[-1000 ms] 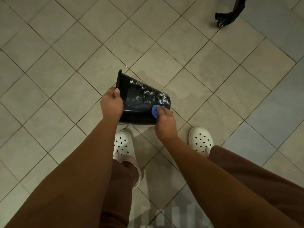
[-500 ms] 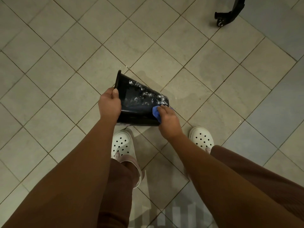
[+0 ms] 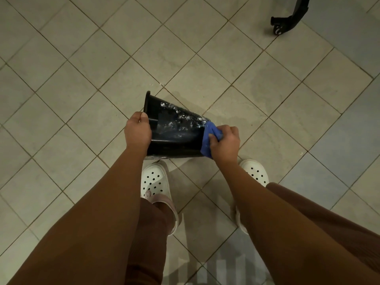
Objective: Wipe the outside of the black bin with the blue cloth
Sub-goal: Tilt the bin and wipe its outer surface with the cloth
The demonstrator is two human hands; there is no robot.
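The black bin (image 3: 174,132) is held on its side above the tiled floor, its open rim to the left and its base to the right. White foamy smears cover its upper side. My left hand (image 3: 137,131) grips the rim end. My right hand (image 3: 225,144) is closed on the bunched blue cloth (image 3: 208,136), which is pressed against the bin's base end.
Beige floor tiles (image 3: 102,58) spread all around. My feet in white perforated clogs (image 3: 155,182) stand directly under the bin. A black wheeled leg of some furniture (image 3: 287,19) sits at the far upper right.
My right hand has carried the blue cloth rightward along the bin to its base end, and more of the cloth now shows. My left hand keeps its grip on the rim.
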